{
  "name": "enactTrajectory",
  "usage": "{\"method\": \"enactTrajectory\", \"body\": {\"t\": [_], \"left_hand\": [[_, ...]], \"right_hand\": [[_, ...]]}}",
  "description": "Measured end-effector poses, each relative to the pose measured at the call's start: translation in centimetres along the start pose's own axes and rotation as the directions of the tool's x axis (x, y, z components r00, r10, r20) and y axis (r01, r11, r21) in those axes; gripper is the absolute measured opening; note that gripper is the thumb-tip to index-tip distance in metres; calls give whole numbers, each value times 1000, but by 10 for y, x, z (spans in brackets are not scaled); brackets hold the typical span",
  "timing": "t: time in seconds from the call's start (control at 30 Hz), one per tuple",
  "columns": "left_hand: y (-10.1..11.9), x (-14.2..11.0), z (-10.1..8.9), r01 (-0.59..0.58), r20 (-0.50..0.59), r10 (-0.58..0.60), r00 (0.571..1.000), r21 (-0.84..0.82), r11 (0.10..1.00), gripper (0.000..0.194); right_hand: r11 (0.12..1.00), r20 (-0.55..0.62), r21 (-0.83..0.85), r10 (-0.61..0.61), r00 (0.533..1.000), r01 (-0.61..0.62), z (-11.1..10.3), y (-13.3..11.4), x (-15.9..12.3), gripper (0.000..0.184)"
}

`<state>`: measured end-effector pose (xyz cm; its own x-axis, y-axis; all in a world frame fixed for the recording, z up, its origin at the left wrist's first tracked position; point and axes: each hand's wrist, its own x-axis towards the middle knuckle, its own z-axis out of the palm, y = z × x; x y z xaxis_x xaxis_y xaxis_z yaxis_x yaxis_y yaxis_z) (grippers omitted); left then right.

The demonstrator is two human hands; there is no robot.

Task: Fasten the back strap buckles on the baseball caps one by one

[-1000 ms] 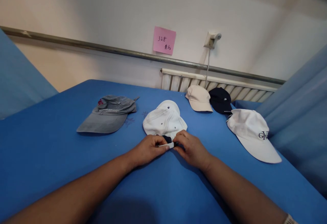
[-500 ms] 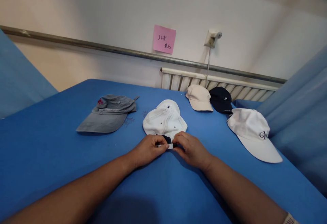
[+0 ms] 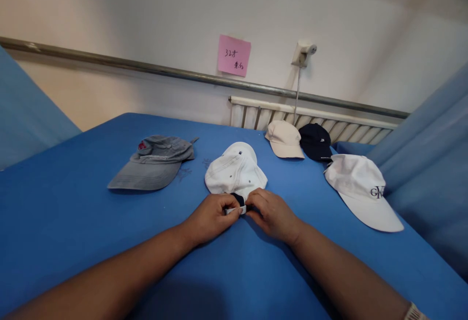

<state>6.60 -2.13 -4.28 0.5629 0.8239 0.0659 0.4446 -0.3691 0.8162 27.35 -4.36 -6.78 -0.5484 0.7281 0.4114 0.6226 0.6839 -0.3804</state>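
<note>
A white baseball cap (image 3: 236, 169) lies on the blue-covered table, its brim pointing away from me and its back opening toward me. At that opening, my left hand (image 3: 214, 216) pinches the left part of the white adjusting strap (image 3: 236, 210). My right hand (image 3: 272, 213) is closed on the strap's right end, close beside the left. Dark lining shows in the gap above the strap. The fingers partly cover the strap ends, so how they join cannot be seen.
To the left lies a grey cap (image 3: 155, 161). Toward the back right are a beige cap (image 3: 284, 139) and a navy cap (image 3: 315, 141), with another white cap (image 3: 361, 188) nearer. A radiator (image 3: 270, 115) and metal rail (image 3: 146, 66) run along the wall.
Both hands stay on the strap, with only slight finger movement. The view has shifted a little; the caps lie as before.
</note>
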Motion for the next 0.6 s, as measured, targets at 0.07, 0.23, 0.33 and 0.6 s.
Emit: {"method": "enactTrajectory", "body": {"t": [0.07,0.23,0.33,0.6], "left_hand": [[1,-1,0,-23,3,23,1000,26,999,20],[-2,0,1,-12,-59,18,998,106,994,18],[-3,1,1,-4,-75,14,997,126,992,19],[-4,0,0,-13,-24,15,1000,100,995,19]], "right_hand": [[1000,14,-7,0,1000,0,-1,-1,0,17],[1000,8,-2,4,1000,-4,-1,-2,0,16],[1000,2,-5,3,1000,-3,-1,-2,1,17],[1000,5,-18,-2,1000,2,-2,-5,2,15]]}}
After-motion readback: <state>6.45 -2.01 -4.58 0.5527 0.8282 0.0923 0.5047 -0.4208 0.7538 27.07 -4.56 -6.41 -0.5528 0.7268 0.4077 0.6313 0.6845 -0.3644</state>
